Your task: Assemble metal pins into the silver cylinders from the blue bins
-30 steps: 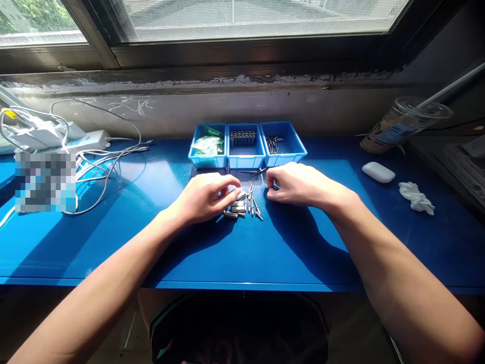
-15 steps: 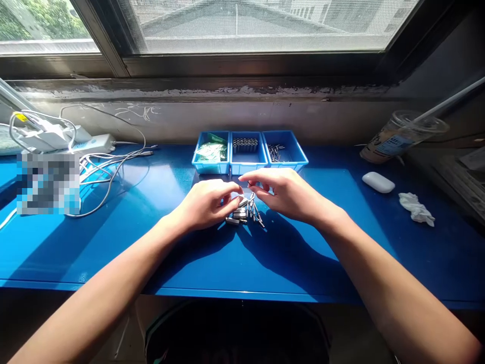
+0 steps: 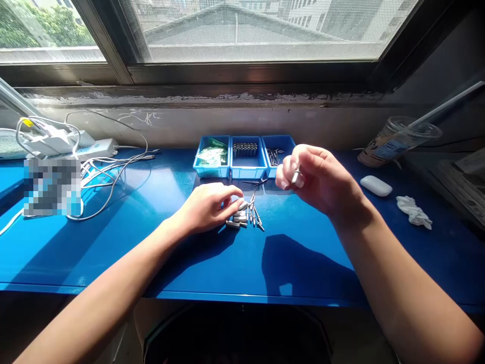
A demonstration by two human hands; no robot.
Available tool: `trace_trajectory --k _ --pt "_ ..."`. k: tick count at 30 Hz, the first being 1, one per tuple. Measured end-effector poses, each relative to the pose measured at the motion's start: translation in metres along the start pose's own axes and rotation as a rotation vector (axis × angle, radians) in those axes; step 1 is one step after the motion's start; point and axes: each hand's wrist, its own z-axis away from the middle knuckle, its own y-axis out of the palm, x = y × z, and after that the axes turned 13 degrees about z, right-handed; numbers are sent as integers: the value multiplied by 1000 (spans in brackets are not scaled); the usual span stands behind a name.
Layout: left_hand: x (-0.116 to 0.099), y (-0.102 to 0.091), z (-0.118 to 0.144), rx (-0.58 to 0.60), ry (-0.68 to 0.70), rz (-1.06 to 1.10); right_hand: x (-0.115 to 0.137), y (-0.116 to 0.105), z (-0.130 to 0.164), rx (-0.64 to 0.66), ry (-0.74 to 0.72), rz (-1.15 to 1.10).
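Observation:
My right hand (image 3: pixel 318 177) is raised above the table, in front of the right-hand bin. Its fingers close on a small shiny metal sleeve (image 3: pixel 297 177). Lower down at the left, my left hand (image 3: pixel 212 206) rests beside a small heap of metal parts, thumb and forefinger curled with a slight gap between their tips. Short metal cylinders (image 3: pixel 239 218) lie by its fingertips. Several thin metal pins (image 3: pixel 256 216) are spread just right of them, and a few dark pins (image 3: pixel 254 182) lie farther back.
Three joined blue bins stand at the back: the left bin holds green packets (image 3: pixel 212 154), the middle one rows of metal tubes (image 3: pixel 245 147), the right one thin pins (image 3: pixel 273 155). Cables (image 3: pixel 109 167) lie left. A white case (image 3: pixel 376 185), crumpled tissue (image 3: pixel 414 212) and plastic cup (image 3: pixel 394 144) are right.
My right hand has risen and moved right, away from the heap, turning so the metal sleeve in its fingers shows. My left hand has stayed by the heap. The view has tilted slightly.

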Motion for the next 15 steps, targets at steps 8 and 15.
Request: trace_trajectory --k 8,15 --pt "3 0 0 23 2 -6 -13 -27 -13 -374 243 417" --pt "2 0 0 30 -5 -1 -25 -31 -11 -382 218 1124"
